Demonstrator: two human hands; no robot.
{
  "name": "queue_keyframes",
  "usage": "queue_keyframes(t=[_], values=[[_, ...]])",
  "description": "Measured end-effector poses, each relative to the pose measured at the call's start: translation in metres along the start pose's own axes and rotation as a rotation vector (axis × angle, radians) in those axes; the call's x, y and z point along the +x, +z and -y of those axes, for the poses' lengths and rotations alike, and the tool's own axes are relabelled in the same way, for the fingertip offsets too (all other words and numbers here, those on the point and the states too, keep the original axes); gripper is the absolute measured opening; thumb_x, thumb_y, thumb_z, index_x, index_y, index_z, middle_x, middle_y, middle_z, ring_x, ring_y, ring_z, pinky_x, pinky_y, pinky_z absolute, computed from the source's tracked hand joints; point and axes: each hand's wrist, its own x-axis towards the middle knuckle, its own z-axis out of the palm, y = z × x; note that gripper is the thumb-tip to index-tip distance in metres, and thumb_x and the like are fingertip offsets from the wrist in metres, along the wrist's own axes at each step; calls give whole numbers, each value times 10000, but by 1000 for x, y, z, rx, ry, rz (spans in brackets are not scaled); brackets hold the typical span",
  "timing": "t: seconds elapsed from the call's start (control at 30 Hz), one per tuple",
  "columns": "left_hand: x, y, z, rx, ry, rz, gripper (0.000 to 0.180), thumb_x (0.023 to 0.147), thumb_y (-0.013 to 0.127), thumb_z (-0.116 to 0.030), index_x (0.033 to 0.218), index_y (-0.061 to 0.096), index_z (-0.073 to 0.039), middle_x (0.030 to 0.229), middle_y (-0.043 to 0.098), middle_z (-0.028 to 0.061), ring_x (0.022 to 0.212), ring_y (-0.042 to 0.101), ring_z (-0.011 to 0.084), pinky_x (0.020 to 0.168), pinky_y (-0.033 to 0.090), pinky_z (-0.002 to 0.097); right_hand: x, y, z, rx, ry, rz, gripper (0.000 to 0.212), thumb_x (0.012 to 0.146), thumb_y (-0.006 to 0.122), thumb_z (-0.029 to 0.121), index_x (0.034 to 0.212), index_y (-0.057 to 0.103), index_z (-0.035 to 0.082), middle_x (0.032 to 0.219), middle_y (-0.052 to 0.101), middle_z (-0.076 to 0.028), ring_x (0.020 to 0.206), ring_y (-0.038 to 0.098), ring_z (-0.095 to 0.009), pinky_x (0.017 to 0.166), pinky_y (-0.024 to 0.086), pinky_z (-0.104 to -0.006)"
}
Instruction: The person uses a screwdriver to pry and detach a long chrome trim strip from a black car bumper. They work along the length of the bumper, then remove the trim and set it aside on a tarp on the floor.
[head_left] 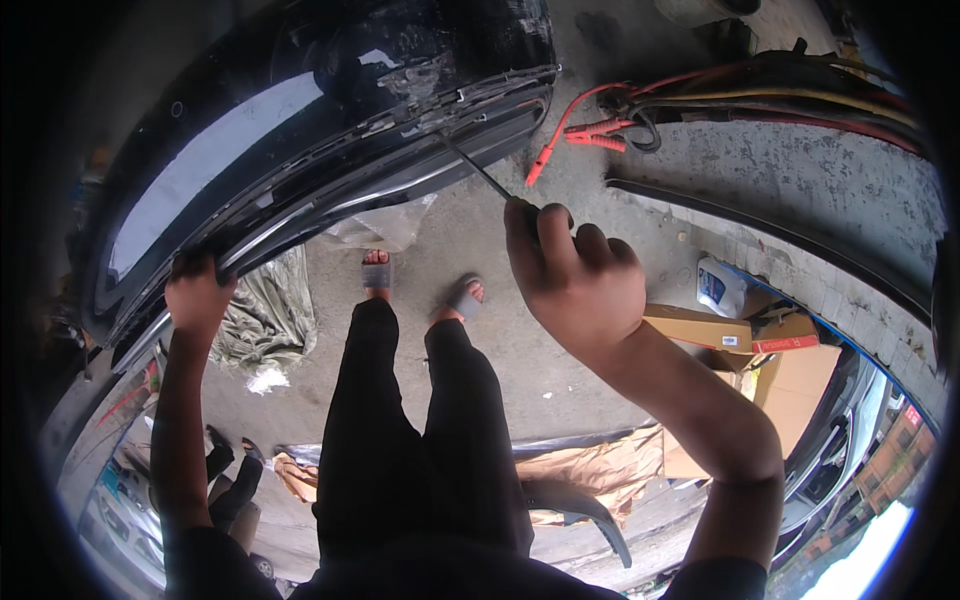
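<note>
bare forearms, short dark sleeves, black trousers [420,440], grey open-toe sandals [377,272] on both feet.

Screwdriver [478,168] handle hidden inside the right hand [575,285]; its tip lost in the black car panel's [300,120] seam; cardboard box's [700,328] print too small to tell.

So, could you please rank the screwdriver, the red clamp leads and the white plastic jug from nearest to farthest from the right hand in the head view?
1. Screwdriver: gripped in the right hand, shaft running up-left.
2. White plastic jug: on the ground to its right.
3. Red clamp leads: on the ground above it.
</note>
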Motion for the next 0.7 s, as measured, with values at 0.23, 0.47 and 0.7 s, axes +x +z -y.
queue_keyframes(t=[0.23,0.47,0.7], values=[[-5,-5,-3,-4,-66,57,388,711,896,-380,850,653,-111,839,681,130,810,699,349,678,590,483,117,-23,-56,-15,-217,193,50,784,753,92,827,775,79,925,720,-59,780,772,-207,563,579,-351],[-10,-11,-4,-22,-24,12,404,704,902,-371,922,690,-105,860,688,116,794,698,335,679,587,458,194,-40,-91,3,-485,484,209,892,647,247,899,800,104,958,753,-75,923,756,-297,794,613,-445],[-16,-13,-6,-117,-93,153,428,664,929,-307,934,674,-94,875,717,112,778,729,339,679,604,448,123,-29,-71,-101,-419,270,96,776,762,94,869,787,87,939,729,-52,764,771,-195,604,599,-326]])
